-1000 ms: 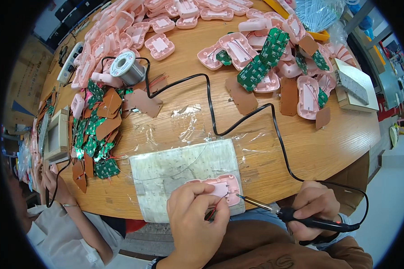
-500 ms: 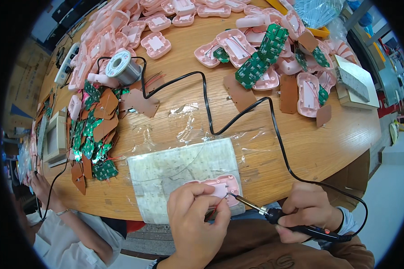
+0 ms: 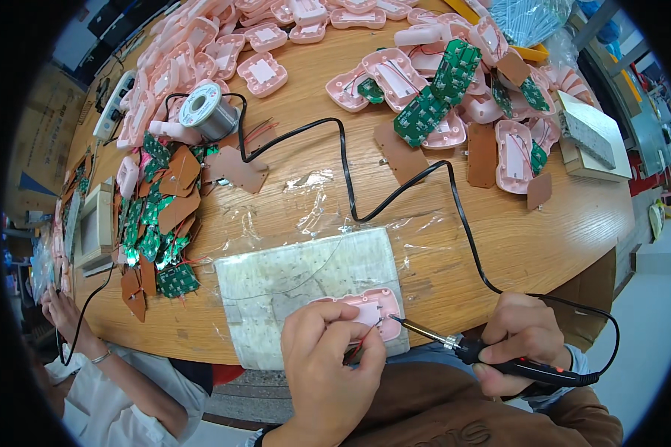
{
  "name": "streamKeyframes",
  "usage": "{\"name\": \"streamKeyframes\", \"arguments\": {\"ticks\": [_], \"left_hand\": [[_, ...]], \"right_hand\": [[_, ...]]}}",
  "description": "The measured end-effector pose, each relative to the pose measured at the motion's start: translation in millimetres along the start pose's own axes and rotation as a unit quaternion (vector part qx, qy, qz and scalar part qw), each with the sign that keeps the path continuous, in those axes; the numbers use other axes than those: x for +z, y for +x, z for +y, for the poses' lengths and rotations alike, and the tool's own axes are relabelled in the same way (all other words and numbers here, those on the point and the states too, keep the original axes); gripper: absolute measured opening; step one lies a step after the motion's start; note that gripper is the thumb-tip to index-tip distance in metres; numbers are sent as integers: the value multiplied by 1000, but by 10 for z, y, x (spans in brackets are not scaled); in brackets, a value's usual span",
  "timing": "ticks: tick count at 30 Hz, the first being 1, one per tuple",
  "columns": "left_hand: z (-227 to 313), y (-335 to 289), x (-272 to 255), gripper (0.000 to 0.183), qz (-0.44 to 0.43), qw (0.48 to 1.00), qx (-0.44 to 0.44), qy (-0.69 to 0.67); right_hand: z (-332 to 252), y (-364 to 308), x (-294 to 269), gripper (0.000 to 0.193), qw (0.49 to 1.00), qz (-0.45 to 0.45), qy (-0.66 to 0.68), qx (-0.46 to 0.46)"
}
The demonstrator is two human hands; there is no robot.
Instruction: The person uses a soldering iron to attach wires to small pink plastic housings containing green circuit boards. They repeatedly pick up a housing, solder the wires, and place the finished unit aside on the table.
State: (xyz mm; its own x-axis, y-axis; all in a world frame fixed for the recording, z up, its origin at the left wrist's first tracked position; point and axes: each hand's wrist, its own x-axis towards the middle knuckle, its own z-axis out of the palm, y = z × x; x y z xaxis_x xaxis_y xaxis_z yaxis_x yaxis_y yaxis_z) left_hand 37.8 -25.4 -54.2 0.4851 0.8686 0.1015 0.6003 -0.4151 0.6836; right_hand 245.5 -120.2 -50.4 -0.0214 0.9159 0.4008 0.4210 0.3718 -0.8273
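Note:
In my right hand [image 3: 520,343] is a black-handled soldering iron [image 3: 492,356], held with its metal tip pointing left. That tip hovers over or rests on the right part of a pink plastic shell [image 3: 388,298]; which of the two I cannot tell. My left hand [image 3: 332,365] is closed at the shell's near left side, its fingertips pinching a thin wire, with a red stretch [image 3: 356,350] showing below them. Part of the shell is hidden by these fingers. Under the shell lies a stained pale work mat [image 3: 276,287].
A black cord [image 3: 348,179] snakes across the table to the iron. Green circuit boards [image 3: 153,231] pile up at the left, below a solder spool [image 3: 218,119]. More boards and pink shells [image 3: 513,160] lie at the right. A co-worker's hand [image 3: 71,320] is at far left.
The soldering iron and my right hand have shifted a little to the right, drawing the tip away from the wire end. My left hand stays almost in place.

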Motion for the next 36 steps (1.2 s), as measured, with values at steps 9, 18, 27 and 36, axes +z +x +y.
{"name": "streamKeyframes", "arguments": {"ticks": [9,18,27,36], "left_hand": [[68,83,-176,12,-43,999,-18,21],[-22,161,-5,7,-59,997,-29,-40],[58,268,25,8,-129,987,-79,-46],[64,305,96,7,-130,989,-57,-27]], "right_hand": [[16,2,-43,25,1000,18,-9,-1],[68,-24,-48,25,999,39,-11,6],[86,-43,-83,26,998,58,-20,24],[122,-72,-107,27,997,76,-14,28]]}}
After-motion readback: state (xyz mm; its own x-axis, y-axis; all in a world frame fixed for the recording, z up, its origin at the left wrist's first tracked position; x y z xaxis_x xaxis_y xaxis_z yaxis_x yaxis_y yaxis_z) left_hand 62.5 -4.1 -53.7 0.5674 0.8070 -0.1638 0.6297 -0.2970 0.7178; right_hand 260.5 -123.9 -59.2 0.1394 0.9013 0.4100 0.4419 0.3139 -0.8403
